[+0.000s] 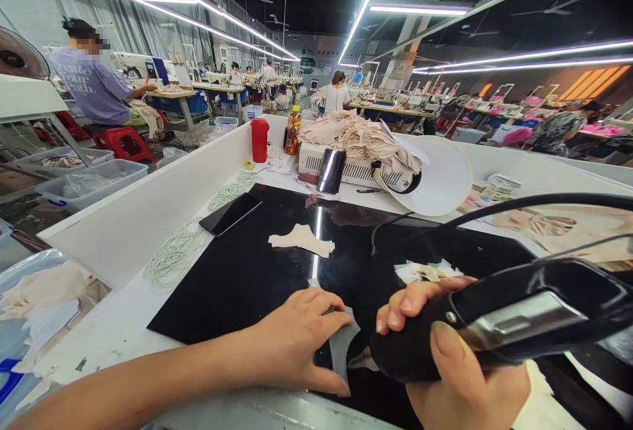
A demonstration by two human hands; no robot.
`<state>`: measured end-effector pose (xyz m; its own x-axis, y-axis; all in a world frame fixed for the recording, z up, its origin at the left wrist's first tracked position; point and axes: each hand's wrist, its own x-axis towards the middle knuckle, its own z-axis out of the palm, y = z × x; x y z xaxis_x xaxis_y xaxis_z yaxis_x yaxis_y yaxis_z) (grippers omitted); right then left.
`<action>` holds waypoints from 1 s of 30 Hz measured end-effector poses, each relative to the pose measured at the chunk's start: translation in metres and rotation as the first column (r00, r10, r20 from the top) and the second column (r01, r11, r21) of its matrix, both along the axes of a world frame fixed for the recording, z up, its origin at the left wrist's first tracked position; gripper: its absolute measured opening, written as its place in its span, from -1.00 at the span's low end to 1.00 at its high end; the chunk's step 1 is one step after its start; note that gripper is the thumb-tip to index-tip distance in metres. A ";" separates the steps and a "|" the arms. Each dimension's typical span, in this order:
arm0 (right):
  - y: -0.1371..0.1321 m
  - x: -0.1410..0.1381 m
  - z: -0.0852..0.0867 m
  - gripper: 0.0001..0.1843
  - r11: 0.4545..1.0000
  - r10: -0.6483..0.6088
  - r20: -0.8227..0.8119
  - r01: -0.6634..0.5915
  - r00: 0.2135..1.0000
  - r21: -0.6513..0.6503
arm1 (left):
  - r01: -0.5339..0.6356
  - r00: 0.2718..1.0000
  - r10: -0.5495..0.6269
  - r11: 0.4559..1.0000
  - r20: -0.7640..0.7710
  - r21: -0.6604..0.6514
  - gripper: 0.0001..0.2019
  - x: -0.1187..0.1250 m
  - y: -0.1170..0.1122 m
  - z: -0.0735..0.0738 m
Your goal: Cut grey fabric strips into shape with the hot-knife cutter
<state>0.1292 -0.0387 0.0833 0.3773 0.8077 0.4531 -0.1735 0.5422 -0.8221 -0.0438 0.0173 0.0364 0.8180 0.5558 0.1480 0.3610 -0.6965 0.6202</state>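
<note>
My left hand (301, 331) rests over a grey, curved piece of thin material (342, 344) on the glossy black board (237, 285). Its thumb and fingers are apart, touching the piece's edges, and some fingertips are hidden. My right hand (459, 370) is closed around a black corded hand tool (499, 318) with a silver panel on its side; its exact kind does not show. A cream cut-out fabric piece (302, 240) lies flat farther up the board. Just beyond my right fingers sits a small stack of pale cut pieces (425, 270).
A dark phone (230, 214) lies at the board's left edge, by coils of pale cord (180, 252). Behind are a red cup (259, 140), a bottle (293, 130) and a heap of beige fabric (359, 140) on a vented box. A black cable (534, 202) arches at right.
</note>
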 end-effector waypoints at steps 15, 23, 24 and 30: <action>-0.015 0.001 -0.002 -0.70 1.000 -0.017 0.036 0.017 0.999 -0.009 | 0.009 1.000 -0.009 1.000 0.017 0.009 -0.32 -0.001 0.001 -0.001; -0.006 0.021 0.008 -0.67 0.990 -0.138 0.016 0.138 0.990 -0.011 | -0.045 0.994 0.038 0.996 0.100 0.071 -0.88 -0.002 0.011 0.000; -0.004 0.025 0.008 -0.66 0.985 -0.174 0.022 0.174 0.984 -0.009 | -0.050 0.994 0.042 0.996 0.103 0.075 -0.88 -0.002 0.010 0.000; 0.010 0.040 0.012 -0.62 0.932 -0.363 0.053 0.364 0.930 -0.008 | 0.027 0.992 -0.032 0.999 0.121 0.044 -0.89 0.002 0.002 0.001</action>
<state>0.1695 -0.0285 0.0955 0.6235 0.6275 0.4664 0.0742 0.5464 -0.8343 -0.0418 0.0191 0.0370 0.8086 0.5228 0.2699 0.2637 -0.7321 0.6281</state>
